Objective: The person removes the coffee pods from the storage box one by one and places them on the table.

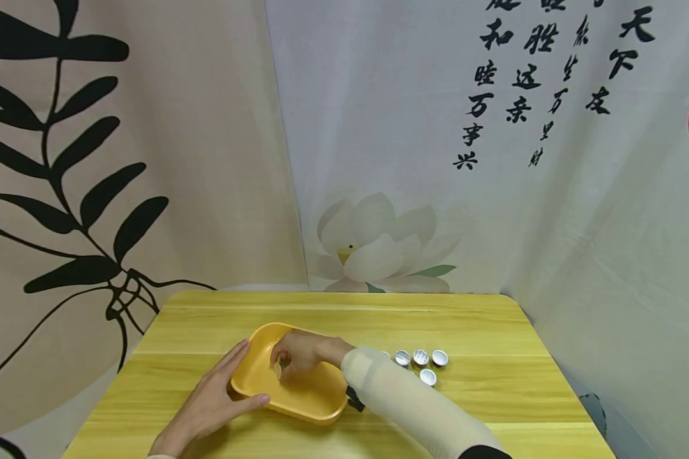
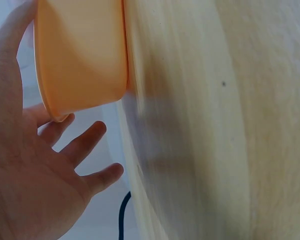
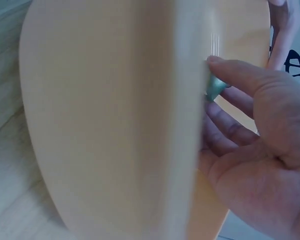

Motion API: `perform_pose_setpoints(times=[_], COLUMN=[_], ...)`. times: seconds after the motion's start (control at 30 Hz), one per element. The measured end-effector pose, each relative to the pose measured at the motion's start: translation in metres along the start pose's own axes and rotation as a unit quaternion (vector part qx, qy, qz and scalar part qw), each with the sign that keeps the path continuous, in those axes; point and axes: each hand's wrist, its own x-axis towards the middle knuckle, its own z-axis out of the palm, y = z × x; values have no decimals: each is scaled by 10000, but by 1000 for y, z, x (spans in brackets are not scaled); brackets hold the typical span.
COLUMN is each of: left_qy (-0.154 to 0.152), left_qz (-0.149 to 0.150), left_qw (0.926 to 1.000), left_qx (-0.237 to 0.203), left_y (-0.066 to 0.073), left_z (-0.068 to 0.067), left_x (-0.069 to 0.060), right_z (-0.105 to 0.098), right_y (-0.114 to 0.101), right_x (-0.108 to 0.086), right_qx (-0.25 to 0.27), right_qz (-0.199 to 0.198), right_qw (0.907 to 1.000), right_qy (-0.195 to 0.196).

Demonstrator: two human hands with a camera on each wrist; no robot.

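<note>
A shallow yellow plastic tray [image 1: 310, 398] stands on the wooden table. My right hand [image 1: 305, 354] reaches inside it and pinches a small round piece [image 1: 278, 370] between thumb and fingers. In the right wrist view this piece [image 3: 216, 88] looks shiny and green; its exact kind is unclear. The tray wall partly covers it and the fingertips there. At the tray's left end, my left hand [image 1: 212, 392] touches the rim with extended fingers, its thumb along the near side. The left wrist view shows the left hand's [image 2: 45, 165] fingers spread by the tray's outer wall [image 2: 85, 55].
Several small round silver-topped pieces [image 1: 421, 357] sit on the table [image 1: 494, 395] right of the tray, partly behind the right sleeve [image 1: 402, 395]. Behind the table hangs a cloth backdrop [image 1: 379, 127] with printed leaves, a flower and characters. A dark cable [image 2: 123, 215] shows beyond the table's edge.
</note>
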Motion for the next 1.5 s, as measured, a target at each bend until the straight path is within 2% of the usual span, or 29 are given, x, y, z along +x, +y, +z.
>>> perform_pose_setpoints(times=[0.5,0.9,1.2,1.5], left_qy=[1,-1,-38,-93], left_qz=[-6,-52,-71,-148], left_qw=[10000,10000,10000,9998], left_qx=[3,29,56,66], left_y=[0,1,0,3], left_z=[0,0,0,-2], left_x=[0,2,2,2], right_z=[3,-2,-7,-12], right_y=[2,14,19,20], right_x=[-3,-27,-53,-83], right_qx=[300,741,1396,2147], right_qz=[90,193,58,105], right_qw=[9995,9962,9869,9686], right_qy=[45,423,810,1247])
